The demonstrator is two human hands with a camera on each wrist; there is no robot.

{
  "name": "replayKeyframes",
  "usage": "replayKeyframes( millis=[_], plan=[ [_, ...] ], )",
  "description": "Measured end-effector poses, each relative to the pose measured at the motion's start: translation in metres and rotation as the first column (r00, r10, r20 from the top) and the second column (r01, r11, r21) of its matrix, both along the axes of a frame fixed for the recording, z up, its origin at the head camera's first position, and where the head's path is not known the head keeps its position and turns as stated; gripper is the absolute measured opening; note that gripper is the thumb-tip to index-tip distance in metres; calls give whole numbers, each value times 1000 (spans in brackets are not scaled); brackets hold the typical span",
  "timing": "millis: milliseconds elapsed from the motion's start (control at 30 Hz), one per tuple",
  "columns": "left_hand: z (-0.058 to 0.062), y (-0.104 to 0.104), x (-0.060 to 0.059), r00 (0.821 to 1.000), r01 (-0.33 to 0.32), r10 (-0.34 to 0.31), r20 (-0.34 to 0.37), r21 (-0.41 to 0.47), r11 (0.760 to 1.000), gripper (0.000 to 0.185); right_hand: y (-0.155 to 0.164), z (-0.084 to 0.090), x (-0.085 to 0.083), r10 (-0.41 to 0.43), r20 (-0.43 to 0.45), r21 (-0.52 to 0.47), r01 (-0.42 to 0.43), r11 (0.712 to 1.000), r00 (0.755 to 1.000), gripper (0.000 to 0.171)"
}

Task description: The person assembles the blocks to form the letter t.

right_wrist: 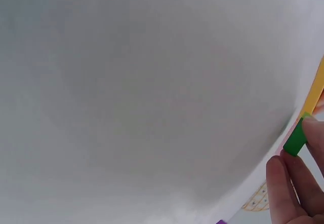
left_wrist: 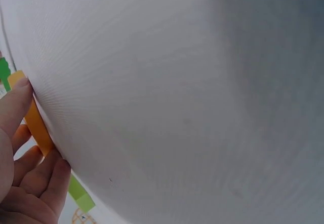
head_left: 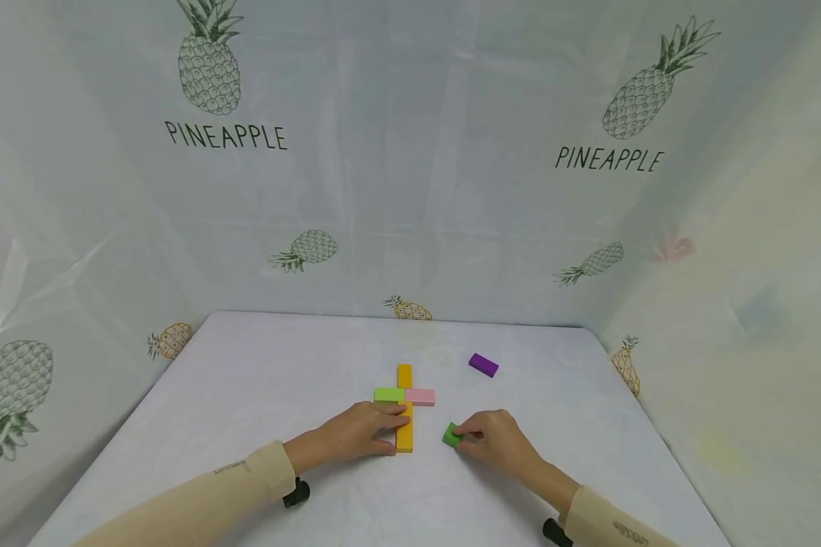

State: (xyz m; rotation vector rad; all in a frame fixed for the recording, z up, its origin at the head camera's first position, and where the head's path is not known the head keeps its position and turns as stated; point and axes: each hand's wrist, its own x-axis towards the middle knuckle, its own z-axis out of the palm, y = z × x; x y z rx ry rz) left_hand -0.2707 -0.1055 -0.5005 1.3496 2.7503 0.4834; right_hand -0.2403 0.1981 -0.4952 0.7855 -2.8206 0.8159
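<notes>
Left hand [head_left: 362, 433] resting against the near end of the long orange block [head_left: 404, 434], fingers fairly straight, touching rather than gripping; left wrist view showing fingertips [left_wrist: 17, 95] lying along that block's edge. Right hand [head_left: 496, 441] pinching a small dark green block [head_left: 451, 434] between thumb and fingertips, just right of the orange block, down at the table [head_left: 246, 380]; whether resting on it or barely lifted, cannot tell.

Forming a cross around the orange block: light green block [head_left: 388, 394] left of it, pink block [head_left: 420, 396] right of it, short orange block [head_left: 404, 375] beyond it, all touching. Purple block [head_left: 483, 365] lying apart, beyond and right of the cross.

Judging risk: bringing the dark green block in against the orange block's side likely nudging it sideways, knocking pink and light green out of line. Left hand bracing only one side, so a push from the right possibly sliding the whole cross. Shallow pinch also risking the small block tipping or slipping.
</notes>
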Motion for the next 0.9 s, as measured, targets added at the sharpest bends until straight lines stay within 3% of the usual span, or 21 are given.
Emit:
replayKeyframes(
  millis=[500,900],
  plan=[
    [1,1,-1,1000,12,-12,3,6,1000,59,-21,-1,25,54,74,-25,-52,998,996,16],
    [-2,0,-2,1000,17,-17,-20,-1,1000,59,-36,-5,33,98,46,-22,-97,995,994,17]
  ],
)
